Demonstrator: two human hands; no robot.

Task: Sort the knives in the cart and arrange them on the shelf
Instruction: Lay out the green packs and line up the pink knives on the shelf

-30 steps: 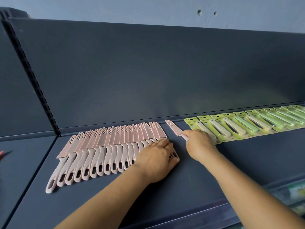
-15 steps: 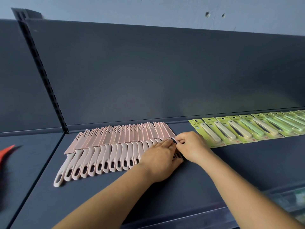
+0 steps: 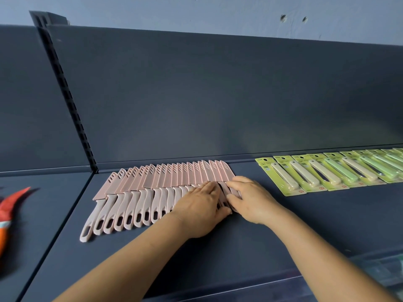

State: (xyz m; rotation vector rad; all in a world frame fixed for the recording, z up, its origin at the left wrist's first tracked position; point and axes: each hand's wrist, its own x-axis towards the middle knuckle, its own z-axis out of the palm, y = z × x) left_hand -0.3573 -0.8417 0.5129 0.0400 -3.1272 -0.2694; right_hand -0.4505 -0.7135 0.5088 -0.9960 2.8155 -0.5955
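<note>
Pink knives (image 3: 152, 188) lie in a row on the shelf (image 3: 305, 214), tips far. Both flat hands press its right end: left hand (image 3: 201, 211), right hand (image 3: 250, 198) holding nothing.

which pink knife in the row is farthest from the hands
The leftmost pink knife, at the row's far-left end; its looped handle sits lowest. The left hand and right hand press the row's right end.

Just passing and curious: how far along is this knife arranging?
Much looks done: a long row of pink knives lies fanned on the shelf, beside a row of green carded packs. In hand: the left hand and right hand press the row's right end together. The cart is out of view, so what's left can't be told.
</note>
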